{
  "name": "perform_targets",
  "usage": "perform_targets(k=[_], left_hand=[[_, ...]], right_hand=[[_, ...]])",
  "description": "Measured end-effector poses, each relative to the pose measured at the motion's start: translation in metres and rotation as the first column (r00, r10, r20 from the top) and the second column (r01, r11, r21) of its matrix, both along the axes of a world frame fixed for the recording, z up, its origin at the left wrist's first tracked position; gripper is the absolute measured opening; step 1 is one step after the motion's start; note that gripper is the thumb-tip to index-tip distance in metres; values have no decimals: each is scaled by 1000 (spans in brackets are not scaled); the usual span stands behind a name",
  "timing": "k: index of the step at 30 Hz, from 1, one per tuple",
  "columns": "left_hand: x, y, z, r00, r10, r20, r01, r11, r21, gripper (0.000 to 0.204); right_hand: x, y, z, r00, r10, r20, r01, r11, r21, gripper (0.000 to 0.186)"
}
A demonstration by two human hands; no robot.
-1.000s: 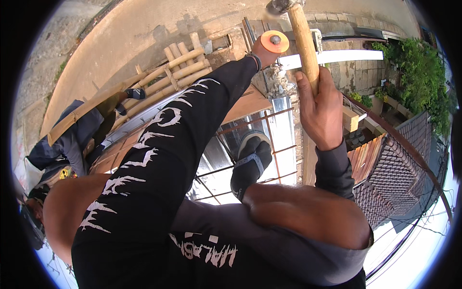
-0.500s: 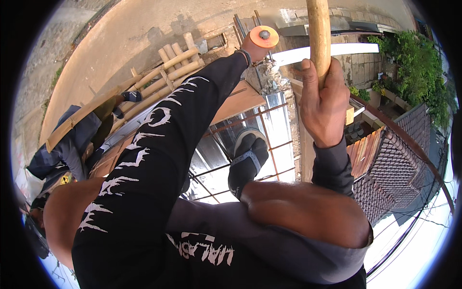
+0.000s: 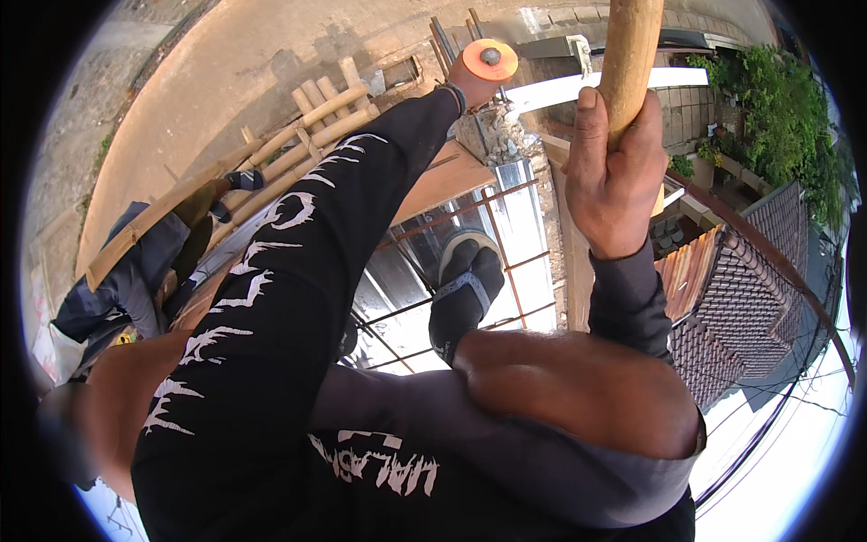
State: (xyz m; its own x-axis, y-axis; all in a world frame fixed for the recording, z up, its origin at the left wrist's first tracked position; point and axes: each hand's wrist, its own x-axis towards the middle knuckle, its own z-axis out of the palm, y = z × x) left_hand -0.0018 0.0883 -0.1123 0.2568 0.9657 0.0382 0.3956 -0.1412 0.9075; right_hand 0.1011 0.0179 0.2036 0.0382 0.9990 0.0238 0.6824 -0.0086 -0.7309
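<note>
With the arm stretched far forward, my left hand [image 3: 473, 88] is closed round a chisel, mostly hidden under its round orange hand guard [image 3: 476, 61]. The grey struck end [image 3: 490, 56] shows in the guard's middle. Broken concrete [image 3: 511, 135] lies just below that hand. My right hand [image 3: 618, 167] grips a thick wooden handle [image 3: 631, 63], raised to the right of the chisel; its far end is cut off by the top of the picture. My sandalled foot [image 3: 470, 275] stands on shiny metal sheet [image 3: 531, 296] under a grid of rusty bars.
Bamboo scaffolding [image 3: 312, 117] runs along the left, where another person [image 3: 135, 262] bends low. A white curved strip [image 3: 560, 95] lies beyond the chisel. Upright bars [image 3: 440, 41] stand behind it. Tiled roofs [image 3: 745, 312], plants [image 3: 768, 117] and overhead wires are at right.
The wooden handle and my right hand have shifted a little to the right. My left hand with the chisel sits slightly further left. Something blurred has appeared at the lower left edge.
</note>
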Motion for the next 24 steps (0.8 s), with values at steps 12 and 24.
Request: perform_targets(k=[12, 24], left_hand=[[7, -1, 13, 996, 21, 90, -12, 995, -99, 27], [-10, 7, 1, 820, 378, 429, -144, 863, -485, 35]], right_hand=[[18, -8, -18, 999, 24, -48, -38, 945, -324, 28], [16, -19, -19, 932, -275, -237, 101, 823, -558, 30]])
